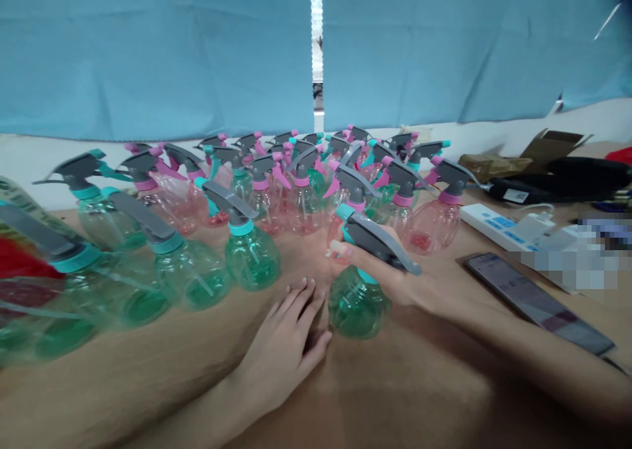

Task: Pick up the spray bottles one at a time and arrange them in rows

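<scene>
My right hand (390,268) is wrapped round the neck and grey trigger head of a green spray bottle (359,304), which is upright at the table's middle. Palm down, my left hand (291,334) lies on the wooden table (197,383) just left of that bottle, its fingers stretched out and holding nothing. Another green spray bottle (253,255) with a turquoise collar stands beyond my left fingertips. Behind my right hand are pink spray bottles, one of them at the right end (432,225). The grip hides part of the held bottle's collar.
Several more green and pink spray bottles crowd the back and left, including one green bottle (192,274) near the left. On the right lie a phone (538,301), a white power strip (503,228) and an open cardboard box (553,147). A blue curtain (148,54) hangs behind.
</scene>
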### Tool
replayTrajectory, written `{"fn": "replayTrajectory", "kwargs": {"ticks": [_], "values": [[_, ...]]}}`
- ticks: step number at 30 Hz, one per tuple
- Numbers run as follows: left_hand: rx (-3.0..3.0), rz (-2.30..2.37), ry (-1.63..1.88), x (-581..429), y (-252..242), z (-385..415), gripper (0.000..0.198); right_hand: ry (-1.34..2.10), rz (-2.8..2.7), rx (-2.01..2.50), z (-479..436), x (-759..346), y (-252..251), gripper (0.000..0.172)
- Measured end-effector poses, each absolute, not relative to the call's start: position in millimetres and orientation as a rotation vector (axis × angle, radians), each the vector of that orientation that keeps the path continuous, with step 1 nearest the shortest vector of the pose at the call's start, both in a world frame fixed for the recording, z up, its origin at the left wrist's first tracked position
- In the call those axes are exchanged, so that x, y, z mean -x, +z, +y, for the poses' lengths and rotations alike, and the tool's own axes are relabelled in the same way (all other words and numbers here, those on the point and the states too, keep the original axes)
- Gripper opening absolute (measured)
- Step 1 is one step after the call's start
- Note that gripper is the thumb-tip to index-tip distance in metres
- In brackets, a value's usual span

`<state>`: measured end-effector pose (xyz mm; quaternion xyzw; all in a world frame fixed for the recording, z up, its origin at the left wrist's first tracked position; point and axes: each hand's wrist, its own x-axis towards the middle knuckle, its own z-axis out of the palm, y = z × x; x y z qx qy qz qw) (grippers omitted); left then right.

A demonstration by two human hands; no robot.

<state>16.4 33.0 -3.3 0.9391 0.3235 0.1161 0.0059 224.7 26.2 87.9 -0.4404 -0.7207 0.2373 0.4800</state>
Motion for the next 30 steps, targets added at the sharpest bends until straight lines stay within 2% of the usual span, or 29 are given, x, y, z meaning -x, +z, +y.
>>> {"fn": "replayTrajectory", "kwargs": {"ticks": [8,15,20,26,30], "values": [[-2.956,1.029,0.307,-17,-3,34,0.052,0.545,-1.724,1.097,26,-227,82,0.034],[-2.942,1.009,0.34,-16,-3,34,0.054,0.727,-1.708,0.995,29,-226,81,0.013],[-2.934,1.023,0.293,-16,-2,34,0.054,0.813,-1.606,0.992,33,-228,61,0.014],[-2.912,1.014,0.305,-16,-3,34,0.054,0.688,-1.613,1.031,29,-224,74,0.016],[-2.905,1.026,0.296,-17,-2,34,0.053,0.748,-1.616,0.962,31,-223,73,0.015]]}}
